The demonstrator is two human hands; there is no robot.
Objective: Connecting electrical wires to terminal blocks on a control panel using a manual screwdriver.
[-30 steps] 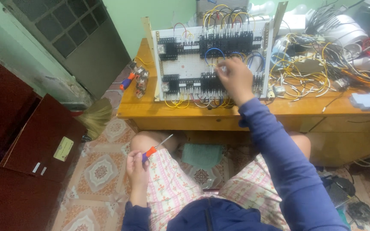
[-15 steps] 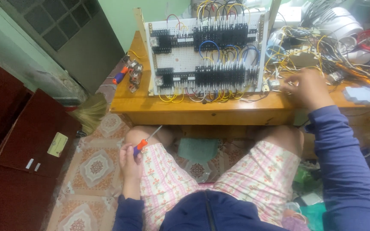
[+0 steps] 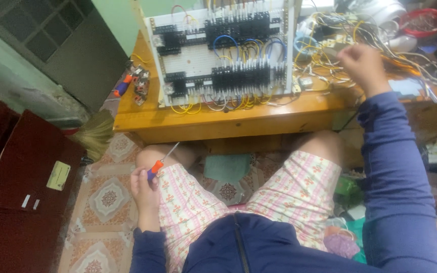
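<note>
Hands are kept well apart, one low at seven o'clock, the other high at two o'clock; the left hand (image 3: 145, 188) is rested on the left thigh and is closed around a screwdriver (image 3: 160, 161), whose orange and blue handle is gripped in the fingers while the thin metal shaft is pointed up toward one o'clock, ending just short of the table (image 3: 228, 121) edge; the right hand (image 3: 362, 65) is raised over a tangle of wires (image 3: 330, 48) at the right of the table, its fingers curled inward into a loose fist; whether a wire is pinched in it cannot be told, since the hand is blurred; a white panel (image 3: 218, 53) is stood upright on the wooden table at twelve o'clock, set with rows of black blocks and looped with yellow, blue and white leads; a second orange-handled tool (image 3: 122, 86) is laid on the table at the panel's nine o'clock side; a broom (image 3: 94, 136) is seen on the tiled floor at nine o'clock, beside a dark red cabinet (image 3: 21, 177).
</note>
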